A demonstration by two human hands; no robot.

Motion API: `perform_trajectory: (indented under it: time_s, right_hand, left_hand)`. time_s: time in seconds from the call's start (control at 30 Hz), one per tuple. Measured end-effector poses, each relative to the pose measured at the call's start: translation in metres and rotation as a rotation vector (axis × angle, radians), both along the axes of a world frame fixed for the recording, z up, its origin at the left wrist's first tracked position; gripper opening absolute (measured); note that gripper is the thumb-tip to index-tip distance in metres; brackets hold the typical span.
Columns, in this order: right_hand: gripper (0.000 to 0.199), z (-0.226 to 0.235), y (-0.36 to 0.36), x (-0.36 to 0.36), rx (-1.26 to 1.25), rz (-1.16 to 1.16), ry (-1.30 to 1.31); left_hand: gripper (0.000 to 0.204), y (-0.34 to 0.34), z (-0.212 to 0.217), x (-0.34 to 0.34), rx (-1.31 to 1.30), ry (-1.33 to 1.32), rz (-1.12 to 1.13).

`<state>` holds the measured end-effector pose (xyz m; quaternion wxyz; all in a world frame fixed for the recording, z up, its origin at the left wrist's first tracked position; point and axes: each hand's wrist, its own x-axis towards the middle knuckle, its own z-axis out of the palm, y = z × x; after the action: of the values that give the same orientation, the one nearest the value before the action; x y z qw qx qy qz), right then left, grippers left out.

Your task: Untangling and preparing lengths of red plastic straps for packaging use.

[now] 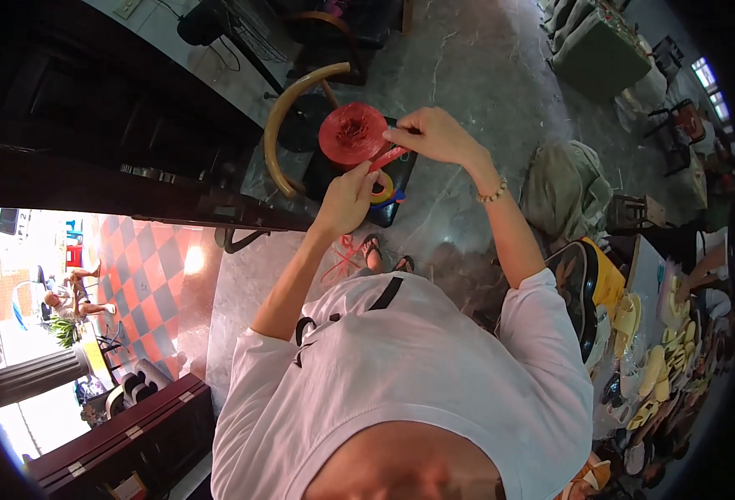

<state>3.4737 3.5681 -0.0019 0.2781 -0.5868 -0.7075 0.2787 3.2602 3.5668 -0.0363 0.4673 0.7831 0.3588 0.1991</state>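
A large roll of red plastic twine rests on the black seat of a chair in front of me. Between my hands runs a flat red strip. My left hand pinches its near end, just below the roll. On the other end, my right hand is closed with thumb and fingers pressed together, at the roll's right side. Right beside my left fingertips is a yellow ring with blue parts, which looks like a tape roll in a dispenser; my hand partly hides it.
A curved wooden armrest rises left of the roll. Dark wooden doors stand at the left, opening onto a checkered tiled floor. Loose red string lies by my feet. Many slippers cover a surface at the right, near a grey-green cloth bundle.
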Motion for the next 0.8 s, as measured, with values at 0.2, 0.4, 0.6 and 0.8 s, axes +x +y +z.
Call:
perform_trajectory:
  time_s: [0.2,0.4,0.6,0.8]
  right_hand:
    - [0.042,0.045,0.007,-0.007,0.376,-0.106,-0.071]
    - [0.039,0.063,0.039,-0.025,0.122,-0.084,0.406]
    - [0.037,0.045,0.053,-0.038,-0.076,-0.092,0.638]
    - [0.037,0.011,0.075,-0.018,-0.119,-0.172,0.62]
  left_hand:
    - [0.015,0.006,0.013,0.027,0.322,-0.086,0.148]
    - [0.01,0.041,0.009,0.057,0.296,-0.244,0.241]
    - [0.015,0.052,-0.024,0.065,0.188,-0.448,0.232]
    - [0.028,0.054,-0.014,0.068,-0.249,-0.401,0.113]
